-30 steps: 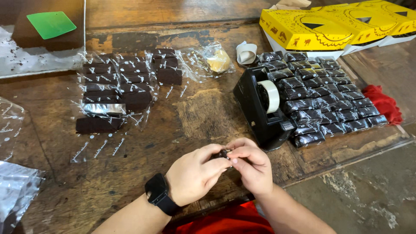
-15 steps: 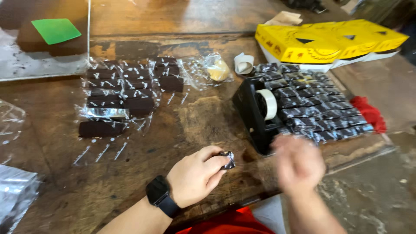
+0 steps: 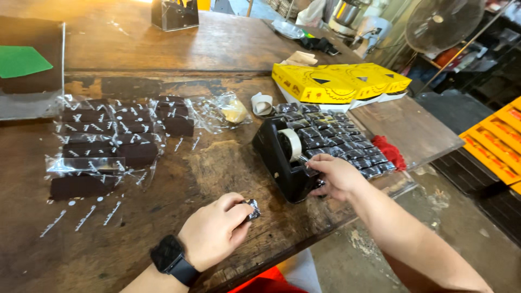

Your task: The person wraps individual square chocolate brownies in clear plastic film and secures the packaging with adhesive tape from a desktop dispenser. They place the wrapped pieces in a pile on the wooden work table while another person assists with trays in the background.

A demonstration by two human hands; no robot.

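gripping a small wrapped dark bar [image 3: 252, 209] between thumb and fingertips, the left hand [image 3: 214, 230] rests low on the wooden table [image 3: 217, 163], just in front of and to the left of the black tape dispenser [image 3: 285, 157]. the fingers are curled tight around the piece; only its shiny end shows beyond them. a black smartwatch [image 3: 171, 259] sits on that wrist.

the right hand [image 3: 336, 176] lies on the near end of the tape dispenser, at the cutter side, with fingers bent down over the edge and touching it. whether a strip of tape is pinched there cannot be told; the fingertips are hidden against the black body. the tape roll [image 3: 293, 144] stands upright in the dispenser, behind that hand.

directly right of the dispenser, and touching its side, lies a packed block of wrapped dark bars [image 3: 342, 144] in neat rows. a red cloth [image 3: 389, 152] lies at the right edge of that block. behind the dispenser stand yellow boxes [image 3: 336, 81], closed. a crumpled clear bag [image 3: 228, 111] lies behind and left of the dispenser.

well left of the dispenser, dark bars in clear printed sleeves [image 3: 108, 138] lie in loose rows.
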